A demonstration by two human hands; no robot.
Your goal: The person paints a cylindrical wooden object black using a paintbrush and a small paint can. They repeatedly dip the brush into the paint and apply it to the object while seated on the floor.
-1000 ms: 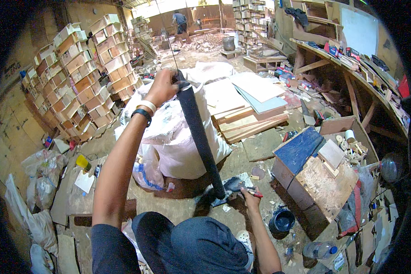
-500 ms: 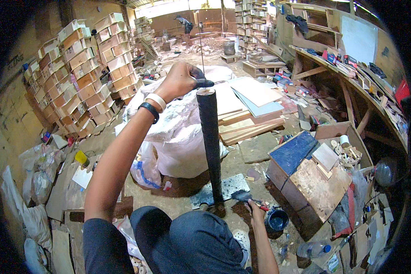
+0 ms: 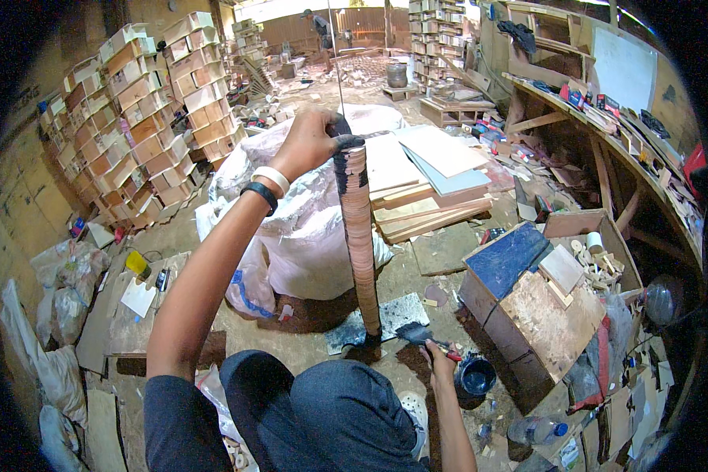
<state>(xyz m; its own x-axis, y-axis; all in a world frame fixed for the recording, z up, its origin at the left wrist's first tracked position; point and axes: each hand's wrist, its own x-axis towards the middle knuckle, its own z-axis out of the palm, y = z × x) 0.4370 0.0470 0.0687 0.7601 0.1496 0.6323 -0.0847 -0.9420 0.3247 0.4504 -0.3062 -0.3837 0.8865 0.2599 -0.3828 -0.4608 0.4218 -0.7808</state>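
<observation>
My left hand (image 3: 308, 141), its fingertips black, is closed at the top of a tall round column (image 3: 359, 236) that looks like a stack of thin wooden discs. A thin rod (image 3: 337, 67) rises above it. Bare wood faces me along most of its length, with black paint at the upper end and down one edge. The column leans slightly, its foot on a paint-stained board (image 3: 405, 311). My right hand (image 3: 439, 362) grips a red-handled paintbrush (image 3: 417, 334), its dark bristles just right of the column's foot. Beside it sits a pot of black paint (image 3: 476, 376).
Big white sacks (image 3: 311, 252) and stacked boards (image 3: 429, 212) lie beyond the column. A wooden box of scraps (image 3: 519, 307) and a plastic bottle (image 3: 536, 430) are at right. Stacked wooden boxes (image 3: 145, 118) tower at left; a person (image 3: 320, 35) stands far back.
The column has turned, so bare wood now faces me instead of the black side. Its top and my left hand have shifted slightly left. The brush stays low by the foot.
</observation>
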